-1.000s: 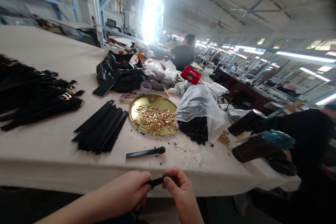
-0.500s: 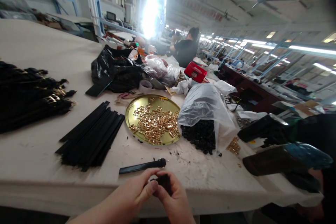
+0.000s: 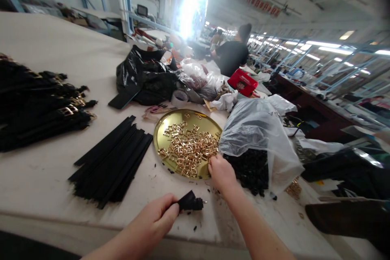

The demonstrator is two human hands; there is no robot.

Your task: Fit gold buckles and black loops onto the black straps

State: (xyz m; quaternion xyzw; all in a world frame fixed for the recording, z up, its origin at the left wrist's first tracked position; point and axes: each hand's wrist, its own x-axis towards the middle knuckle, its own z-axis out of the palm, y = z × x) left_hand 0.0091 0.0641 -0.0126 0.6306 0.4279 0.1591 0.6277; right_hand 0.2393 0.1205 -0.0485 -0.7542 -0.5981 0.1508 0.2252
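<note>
My left hand [image 3: 166, 213] grips a short black strap [image 3: 190, 202] near the table's front edge, its end pointing right with a small metal tip. At the right rim of the round gold tray [image 3: 161, 126] is my right hand [image 3: 219, 170], its fingers bent at the pile of gold buckles [image 3: 191, 148]; whatever they pinch is too small to make out. Left of the tray lies a fanned stack of flat black strips [image 3: 111, 162]. A clear plastic bag [image 3: 252, 126] spills small black pieces [image 3: 251, 170] beside my right wrist.
Bundled black straps with buckles [image 3: 45, 105] lie far left. Behind the tray are a black plastic bag [image 3: 146, 75], a tape roll [image 3: 179, 98] and a red packet [image 3: 243, 83]. A person in black [image 3: 233, 55] is beyond them. Dark rolled items [image 3: 347, 219] lie at the right.
My hands have parted: the right moved up and right to the tray's edge, while the left moved slightly left and now holds the strap that lay on the table. The view has shifted.
</note>
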